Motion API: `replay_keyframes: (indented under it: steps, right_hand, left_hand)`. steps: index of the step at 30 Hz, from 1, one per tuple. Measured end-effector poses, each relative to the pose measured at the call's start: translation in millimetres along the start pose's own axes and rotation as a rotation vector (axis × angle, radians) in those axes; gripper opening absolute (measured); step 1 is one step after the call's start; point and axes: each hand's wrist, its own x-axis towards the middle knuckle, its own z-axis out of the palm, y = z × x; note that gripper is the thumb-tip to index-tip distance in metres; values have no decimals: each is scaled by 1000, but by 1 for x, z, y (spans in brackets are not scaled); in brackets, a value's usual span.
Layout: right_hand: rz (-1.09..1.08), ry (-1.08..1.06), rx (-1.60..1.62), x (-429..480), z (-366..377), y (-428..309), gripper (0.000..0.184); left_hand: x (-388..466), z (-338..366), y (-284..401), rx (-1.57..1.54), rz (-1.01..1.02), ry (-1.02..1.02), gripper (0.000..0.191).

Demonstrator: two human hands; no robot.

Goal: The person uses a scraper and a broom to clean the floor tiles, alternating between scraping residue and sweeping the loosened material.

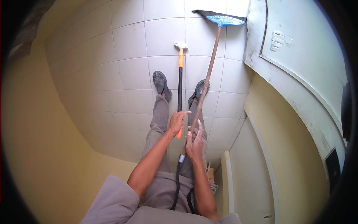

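My left hand (176,123) grips the lower part of a long-handled scraper (180,84), with a black shaft and orange ends. Its index finger points out towards the broom handle. The scraper's pale blade head (181,46) points away from me, above or on the floor; I cannot tell which. My right hand (195,144) is loosely around the wooden handle of a broom (209,67), some fingers extended and whitish with dust. The broom's blue head (226,20) with dark bristles lies at the far right, by the door frame.
White floor tiles (131,72) spread around my dusty dark shoes (160,81). A yellow wall (42,126) bounds the left. On the right stand a worn white door frame (282,75) and a pale panel (251,168). A black strap (177,184) hangs before me. A white cable (214,188) lies low right.
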Motion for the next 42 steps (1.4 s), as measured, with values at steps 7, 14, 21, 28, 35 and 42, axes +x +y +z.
replay_keyframes:
  steps: [7,14,21,28,35,42]
  right_hand:
    - [-91,-155,-241,18,31,3,51]
    - [14,23,93,39,61,42,51]
    - [200,-177,38,42,56,42,57]
    - [-284,100,-396,29,57,32,52]
    - [-101,158,-595,68,71,5,40]
    - [492,-256,696,64,61,18,33]
  left_hand:
    - [-17,-11,18,94,131,-218,47]
    - [-24,-19,12,-67,1,-122,40]
    - [-37,-44,22,-84,118,-103,44]
    - [-60,-72,27,-277,27,-67,31]
    - [-62,-102,26,-175,-31,145,28]
    - [-60,-112,8,-295,104,347,22]
